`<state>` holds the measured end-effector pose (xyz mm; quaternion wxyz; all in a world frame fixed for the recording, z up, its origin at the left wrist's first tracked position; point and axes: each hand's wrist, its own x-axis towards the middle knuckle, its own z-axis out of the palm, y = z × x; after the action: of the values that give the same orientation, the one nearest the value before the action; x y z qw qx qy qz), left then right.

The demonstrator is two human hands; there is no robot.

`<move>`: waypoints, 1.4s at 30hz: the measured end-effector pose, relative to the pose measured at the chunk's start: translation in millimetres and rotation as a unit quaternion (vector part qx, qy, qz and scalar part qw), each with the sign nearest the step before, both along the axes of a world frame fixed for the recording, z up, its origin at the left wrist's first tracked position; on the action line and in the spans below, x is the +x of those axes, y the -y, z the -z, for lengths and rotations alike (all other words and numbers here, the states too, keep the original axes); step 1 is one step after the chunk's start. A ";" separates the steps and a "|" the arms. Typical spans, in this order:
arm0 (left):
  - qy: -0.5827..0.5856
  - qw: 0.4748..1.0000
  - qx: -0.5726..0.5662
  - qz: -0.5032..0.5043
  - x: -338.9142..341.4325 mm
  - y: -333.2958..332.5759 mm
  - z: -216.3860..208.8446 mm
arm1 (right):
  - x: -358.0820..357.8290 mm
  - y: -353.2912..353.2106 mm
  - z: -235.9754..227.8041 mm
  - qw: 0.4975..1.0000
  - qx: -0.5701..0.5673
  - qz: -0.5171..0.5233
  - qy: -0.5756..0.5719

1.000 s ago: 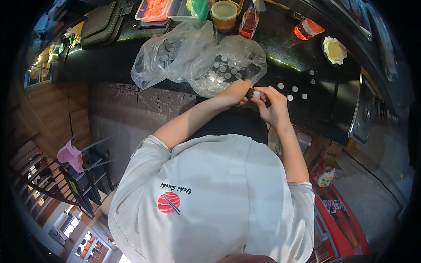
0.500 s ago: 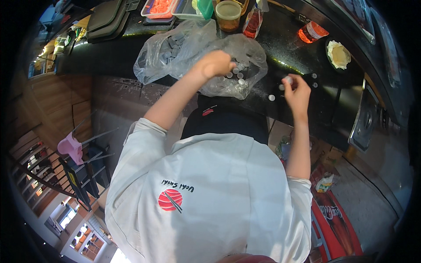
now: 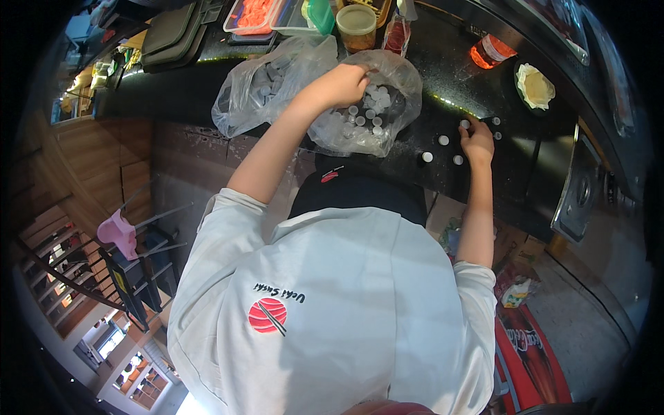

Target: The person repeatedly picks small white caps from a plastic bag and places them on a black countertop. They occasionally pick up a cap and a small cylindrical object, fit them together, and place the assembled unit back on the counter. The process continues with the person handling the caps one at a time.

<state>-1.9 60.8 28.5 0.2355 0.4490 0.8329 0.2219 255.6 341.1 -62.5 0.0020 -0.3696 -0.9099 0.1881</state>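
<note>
My left hand (image 3: 344, 86) reaches over a clear plastic bag (image 3: 402, 75), its fingers curled at the far edge of the opening and seemingly gripping the plastic; the fingertips are partly hidden. Inside that bag lie many small round whitish plastic cups (image 3: 360, 121). Over the dark counter to the right, my right hand (image 3: 477, 145) has its fingers closed around one small plastic cup (image 3: 465, 124). Several similar small cups (image 3: 427, 157) stand apart on the counter near that hand, some to its left and some to its right.
A second clear bag (image 3: 235, 104) with more small pieces lies on the left. Behind stand a tub of orange food (image 3: 254, 15), a lidded tub (image 3: 356, 28) and a red bottle (image 3: 396, 36). To the right are an orange-red container (image 3: 491, 51) and a paper-lined bowl (image 3: 535, 87).
My left hand has moved away from me to the bag's far edge, uncovering more cups inside. My right hand has shifted slightly right, and more cups show on the counter beside it.
</note>
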 end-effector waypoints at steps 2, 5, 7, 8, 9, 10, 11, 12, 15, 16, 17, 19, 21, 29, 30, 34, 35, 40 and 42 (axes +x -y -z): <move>-0.019 0.995 -0.101 -0.001 -0.6 -3.8 15.8 | 6.1 6.0 -10.1 0.998 0.000 0.018 -0.060; -0.117 0.970 -0.208 0.042 -6.2 -5.4 67.5 | 18.9 11.0 -17.1 0.986 -0.033 0.034 -0.160; -0.119 0.935 -0.328 0.058 -11.7 -14.9 90.2 | 23.2 22.4 -24.6 0.980 -0.061 0.048 -0.183; -0.103 0.948 -0.299 0.024 -12.9 -11.4 101.6 | 24.9 27.5 -29.7 0.976 -0.102 0.050 -0.183; -0.084 0.959 -0.270 -0.006 -13.0 -8.0 106.1 | 27.1 33.8 -38.0 0.971 -0.143 0.055 -0.182; -0.066 0.968 -0.240 -0.037 -12.4 -6.7 111.1 | 30.4 38.9 -42.8 0.964 -0.184 0.061 -0.182; -0.072 0.966 -0.246 -0.033 -12.2 -9.7 116.4 | 35.3 42.5 -42.2 0.952 -0.237 0.071 -0.182; -0.078 0.964 -0.252 -0.033 -15.3 -10.2 125.0 | 37.7 46.7 -45.5 0.944 -0.264 0.073 -0.185; -0.178 0.965 -0.191 -0.012 -10.8 -11.6 144.1 | 40.2 57.6 -53.8 0.922 -0.319 0.068 -0.211; -0.223 0.962 -0.156 -0.001 -8.0 -14.7 146.1 | 40.2 58.4 -53.4 0.926 -0.309 0.057 -0.209; -0.212 0.966 -0.150 -0.011 -5.6 -18.1 147.9 | 40.2 59.4 -51.5 0.930 -0.300 0.046 -0.207; -0.188 0.973 -0.133 -0.021 6.3 -33.0 128.3 | 43.0 62.4 -42.5 0.929 -0.296 0.053 -0.215; -0.198 0.975 -0.103 -0.006 9.0 -33.2 134.1 | 40.5 66.7 -45.6 0.935 -0.283 0.035 -0.211; -0.153 0.985 -0.060 -0.058 23.9 -17.6 130.5 | 27.7 85.6 -67.2 0.941 -0.282 0.008 -0.186; -0.144 0.986 -0.023 -0.076 34.5 -7.2 123.3 | 26.6 90.5 -66.0 0.938 -0.263 -0.016 -0.226; 0.112 0.988 0.096 -0.054 64.4 9.0 63.3 | 15.2 116.2 -77.9 0.929 -0.228 -0.113 -0.269; 0.242 0.964 0.081 -0.077 70.0 9.4 53.0 | 9.8 128.4 -83.5 0.921 -0.246 -0.119 -0.276; 0.557 0.814 0.097 -0.134 86.4 5.9 19.8 | -8.2 152.7 -83.1 0.907 -0.229 -0.160 -0.316; 0.570 0.807 0.085 -0.126 90.7 6.9 23.3 | -9.4 149.0 -82.9 0.904 -0.220 -0.158 -0.331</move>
<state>88.8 53.9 5.2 0.5991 0.1512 0.5759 0.5353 246.2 192.1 20.4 0.1918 -0.1290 -0.8388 0.4929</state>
